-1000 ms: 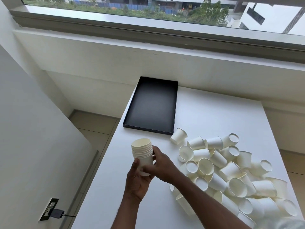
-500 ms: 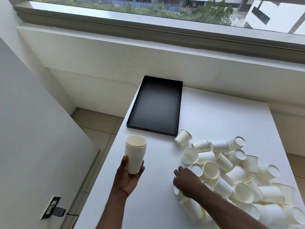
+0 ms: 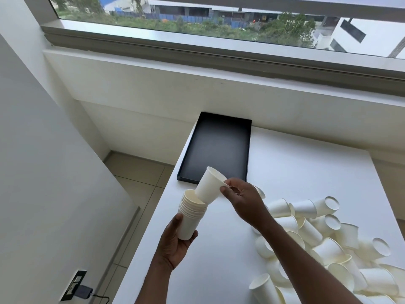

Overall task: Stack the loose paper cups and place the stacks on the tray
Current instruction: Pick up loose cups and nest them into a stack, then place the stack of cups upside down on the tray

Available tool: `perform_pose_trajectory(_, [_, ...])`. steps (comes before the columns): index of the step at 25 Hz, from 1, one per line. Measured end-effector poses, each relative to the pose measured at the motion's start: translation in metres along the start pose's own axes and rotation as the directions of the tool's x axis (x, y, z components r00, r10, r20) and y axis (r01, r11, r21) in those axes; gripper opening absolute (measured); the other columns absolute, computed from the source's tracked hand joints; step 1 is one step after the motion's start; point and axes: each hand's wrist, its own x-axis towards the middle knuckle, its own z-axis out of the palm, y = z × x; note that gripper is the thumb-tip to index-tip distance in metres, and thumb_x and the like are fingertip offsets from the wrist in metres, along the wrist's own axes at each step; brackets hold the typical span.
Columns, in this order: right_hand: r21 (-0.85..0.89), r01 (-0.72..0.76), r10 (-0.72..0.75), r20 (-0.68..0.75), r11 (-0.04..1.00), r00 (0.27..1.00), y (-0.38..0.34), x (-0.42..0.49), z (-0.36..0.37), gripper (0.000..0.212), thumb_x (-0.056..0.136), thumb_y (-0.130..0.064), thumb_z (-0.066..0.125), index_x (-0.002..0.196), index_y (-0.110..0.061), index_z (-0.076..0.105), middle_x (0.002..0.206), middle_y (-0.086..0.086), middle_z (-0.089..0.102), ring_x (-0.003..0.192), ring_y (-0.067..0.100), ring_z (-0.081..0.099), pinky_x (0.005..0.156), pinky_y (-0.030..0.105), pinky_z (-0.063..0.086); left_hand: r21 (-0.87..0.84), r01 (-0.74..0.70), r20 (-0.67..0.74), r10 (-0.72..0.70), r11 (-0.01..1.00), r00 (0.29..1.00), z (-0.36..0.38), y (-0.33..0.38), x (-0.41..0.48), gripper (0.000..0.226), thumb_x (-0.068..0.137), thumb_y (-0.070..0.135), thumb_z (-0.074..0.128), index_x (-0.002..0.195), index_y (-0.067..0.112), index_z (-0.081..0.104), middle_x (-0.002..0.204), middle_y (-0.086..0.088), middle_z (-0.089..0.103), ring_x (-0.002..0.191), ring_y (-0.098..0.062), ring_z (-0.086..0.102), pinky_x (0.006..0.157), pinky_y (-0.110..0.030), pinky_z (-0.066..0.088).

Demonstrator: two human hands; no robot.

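Observation:
My left hand (image 3: 173, 242) grips a stack of several white paper cups (image 3: 191, 212) upright above the table's left side. My right hand (image 3: 243, 199) pinches a single white cup (image 3: 209, 185) by its rim, tilted, with its base dipping into the mouth of the stack. A black rectangular tray (image 3: 217, 148) lies behind the hands at the table's far left corner, with nothing in it. A heap of loose white cups (image 3: 324, 244) lies on its sides over the right half of the white table (image 3: 295, 167).
The table's left edge drops to a tiled floor (image 3: 140, 172). A white wall panel (image 3: 43, 194) stands to the left, with a wall socket and plugged adapter (image 3: 76, 286) low down. A window ledge (image 3: 219, 62) runs behind the table.
My right hand has lifted one cup out of the heap and carried it left to the top of the stack. The left hand still holds the stack, a little higher.

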Motion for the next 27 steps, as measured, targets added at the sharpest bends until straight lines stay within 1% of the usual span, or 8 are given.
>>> perform_pose_trajectory(7, [-0.099, -0.032, 0.045, 0.133, 0.995, 0.990, 0.010, 0.019, 0.018, 0.016, 0.094, -0.028, 0.055, 0.083, -0.018, 0.061, 0.067, -0.010, 0.054, 0.060, 0.005, 0.044, 0.060, 0.026, 0.038, 0.193, -0.013, 0.005, 0.013, 0.981, 1.000, -0.012, 0.016, -0.002, 0.080, 0.038, 0.050, 0.094, 0.104, 0.012, 0.070, 0.090, -0.007, 0.071, 0.079, -0.017, 0.063, 0.070, -0.035, 0.050])
perform_pose_trajectory(9, [-0.147, -0.012, 0.043, 0.208, 0.989, 0.977, 0.014, 0.018, 0.033, 0.024, 0.097, -0.033, 0.048, 0.084, -0.016, 0.057, 0.075, -0.008, 0.053, 0.069, 0.007, 0.047, 0.069, 0.031, 0.042, 0.220, -0.012, -0.006, 0.014, 0.975, 1.000, -0.010, 0.019, 0.002, 0.074, 0.047, 0.047, 0.090, 0.108, 0.011, 0.067, 0.093, -0.008, 0.070, 0.082, -0.018, 0.061, 0.071, -0.035, 0.051])
perform_pose_trajectory(12, [-0.315, 0.010, 0.110, 0.360, 0.949, 0.926, 0.025, 0.015, 0.058, 0.046, 0.095, -0.057, 0.031, 0.108, -0.018, 0.051, 0.121, 0.003, 0.050, 0.115, 0.019, 0.044, 0.102, 0.045, 0.036, 0.218, -0.018, -0.064, 0.033, 0.976, 0.997, -0.006, 0.025, 0.012, 0.060, 0.057, 0.042, 0.081, 0.107, 0.011, 0.067, 0.094, -0.011, 0.069, 0.085, -0.021, 0.060, 0.069, -0.034, 0.052])
perform_pose_trajectory(13, [-0.386, -0.010, 0.170, 0.382, 0.922, 0.908, 0.028, 0.015, 0.064, 0.056, 0.093, -0.061, 0.030, 0.126, -0.018, 0.043, 0.142, 0.004, 0.037, 0.133, 0.021, 0.031, 0.112, 0.045, 0.026, 0.210, -0.023, -0.087, 0.042, 0.977, 0.995, -0.006, 0.027, 0.015, 0.058, 0.059, 0.042, 0.081, 0.107, 0.010, 0.067, 0.095, -0.012, 0.069, 0.085, -0.022, 0.061, 0.069, -0.034, 0.052])
perform_pose_trajectory(15, [-0.489, 0.063, 0.135, 0.359, 0.870, 0.923, 0.033, 0.016, 0.072, 0.076, 0.089, -0.063, 0.041, 0.146, -0.019, 0.019, 0.158, 0.003, 0.011, 0.145, 0.020, 0.008, 0.118, 0.042, 0.013, 0.203, -0.027, -0.129, 0.054, 0.979, 0.990, -0.004, 0.032, 0.019, 0.054, 0.068, 0.040, 0.081, 0.110, 0.008, 0.066, 0.099, -0.014, 0.068, 0.086, -0.023, 0.061, 0.069, -0.035, 0.053])
perform_pose_trajectory(19, [-0.582, 0.335, -0.208, 0.275, 0.741, 0.939, 0.054, 0.036, 0.088, 0.096, 0.083, -0.024, 0.064, 0.152, -0.018, -0.002, 0.149, 0.011, 0.029, 0.133, 0.024, 0.034, 0.109, 0.036, 0.037, 0.262, -0.020, -0.209, 0.077, 0.965, 0.975, 0.004, 0.047, 0.035, 0.039, 0.083, 0.032, 0.073, 0.112, 0.007, 0.065, 0.103, -0.016, 0.067, 0.092, -0.028, 0.063, 0.072, -0.037, 0.055])
perform_pose_trajectory(22, [-0.586, 0.262, -0.201, 0.169, 0.767, 0.965, 0.066, 0.065, 0.098, 0.090, 0.084, -0.013, 0.065, 0.152, -0.021, 0.006, 0.147, 0.016, 0.029, 0.123, 0.032, 0.048, 0.096, 0.034, 0.050, 0.269, -0.054, -0.145, 0.096, 0.962, 0.985, 0.012, 0.064, 0.054, 0.037, 0.084, 0.029, 0.072, 0.114, 0.009, 0.066, 0.109, -0.014, 0.069, 0.098, -0.027, 0.066, 0.075, -0.036, 0.055])
perform_pose_trajectory(27, [-0.516, 0.044, -0.069, -0.030, 0.855, 0.997, 0.080, 0.126, 0.113, 0.072, 0.077, -0.030, 0.075, 0.137, -0.010, 0.041, 0.130, 0.013, 0.045, 0.098, 0.033, 0.062, 0.076, 0.037, 0.053, 0.341, -0.176, 0.030, 0.177, 0.924, 0.984, 0.014, 0.086, 0.108, 0.053, 0.070, 0.031, 0.073, 0.119, 0.011, 0.065, 0.113, -0.006, 0.070, 0.104, -0.017, 0.066, 0.091, -0.031, 0.051])
